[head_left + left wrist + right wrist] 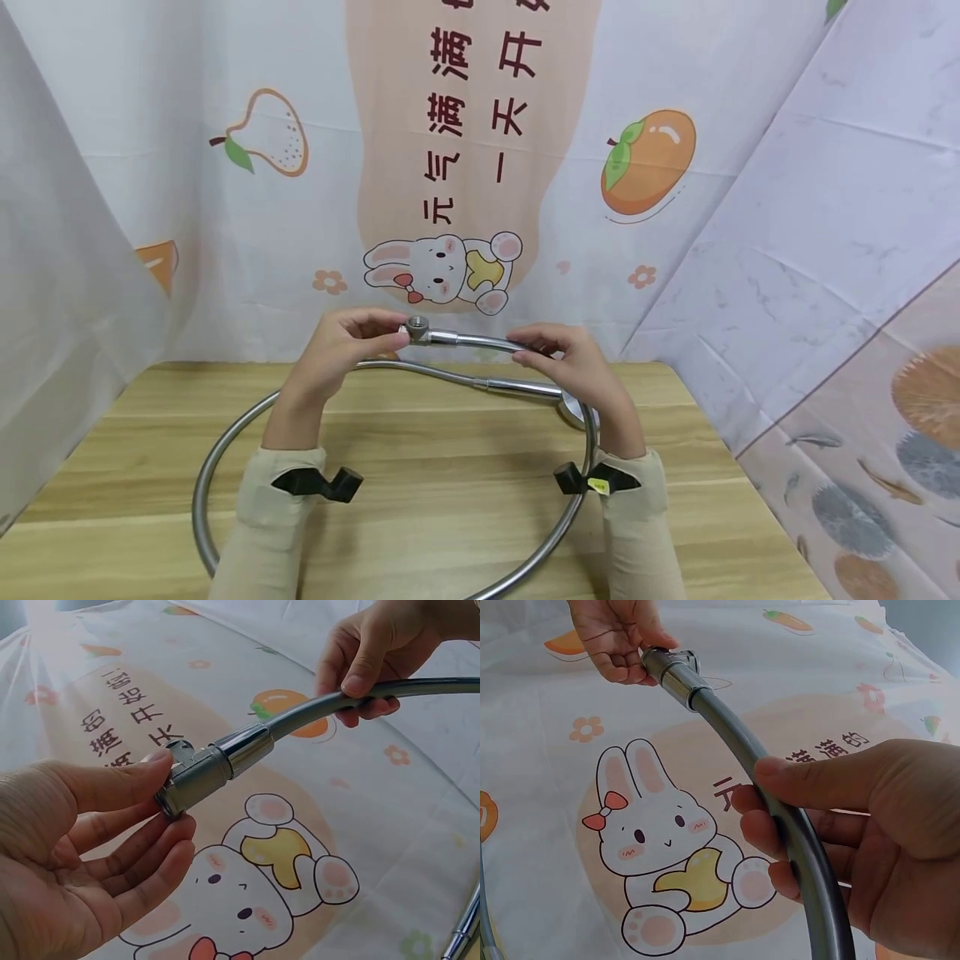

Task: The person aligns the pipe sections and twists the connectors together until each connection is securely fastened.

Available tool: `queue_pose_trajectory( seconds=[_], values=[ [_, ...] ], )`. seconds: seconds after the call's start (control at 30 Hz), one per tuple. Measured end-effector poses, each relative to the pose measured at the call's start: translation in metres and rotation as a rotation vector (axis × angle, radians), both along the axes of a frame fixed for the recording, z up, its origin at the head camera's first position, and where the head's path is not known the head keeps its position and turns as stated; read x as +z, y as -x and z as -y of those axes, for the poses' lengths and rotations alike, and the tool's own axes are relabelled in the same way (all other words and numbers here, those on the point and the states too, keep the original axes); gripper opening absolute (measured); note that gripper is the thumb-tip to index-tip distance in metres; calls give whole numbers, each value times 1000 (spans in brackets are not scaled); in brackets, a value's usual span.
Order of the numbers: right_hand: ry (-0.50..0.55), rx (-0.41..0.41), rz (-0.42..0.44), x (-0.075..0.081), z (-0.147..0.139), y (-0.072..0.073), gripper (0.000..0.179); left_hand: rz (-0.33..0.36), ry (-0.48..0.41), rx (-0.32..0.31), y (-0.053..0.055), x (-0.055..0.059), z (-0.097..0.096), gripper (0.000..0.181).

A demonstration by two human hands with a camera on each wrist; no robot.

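My left hand point(330, 354) pinches a chrome fitting with a side opening point(196, 780) between thumb and fingers. The fitting joins the end of a grey metal shower hose point(311, 712), through a smooth chrome collar point(251, 746). A short way along that hose, my right hand point(885, 840) grips it, thumb on one side and fingers on the other. Both hands hold this end up above the far part of the table. From there the hose loops down and round over the tabletop. Its other end meets the handle point(521, 388) of a shower head point(573, 410), partly hidden by the right hand and hose.
The wooden table point(420, 517) backs onto a hanging cloth point(277, 233) printed with a rabbit, fruit and writing. More cloth hangs at the left and right sides point(787, 275). Each sleeve carries a small black wrist mount point(318, 483).
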State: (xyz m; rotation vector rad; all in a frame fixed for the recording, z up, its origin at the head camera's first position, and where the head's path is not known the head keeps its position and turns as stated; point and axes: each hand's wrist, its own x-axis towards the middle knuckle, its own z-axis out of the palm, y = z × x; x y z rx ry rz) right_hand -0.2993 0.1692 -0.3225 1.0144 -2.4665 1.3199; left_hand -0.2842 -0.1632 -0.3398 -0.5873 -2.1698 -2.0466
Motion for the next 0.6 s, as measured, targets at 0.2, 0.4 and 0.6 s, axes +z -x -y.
queue_pose_trajectory(
  seconds=[0.2,0.4,0.6],
  values=[
    [-18,-27,-31,-3,-1,9,20,54,13,28,8,-5,-2,24],
    [-71,-36,-4,-5,-1,20,20,153,47,44,18,-12,-4,38],
    [-113,-32,40,-7,-1,36,20,234,74,45,33,-15,-5,42]
  ],
)
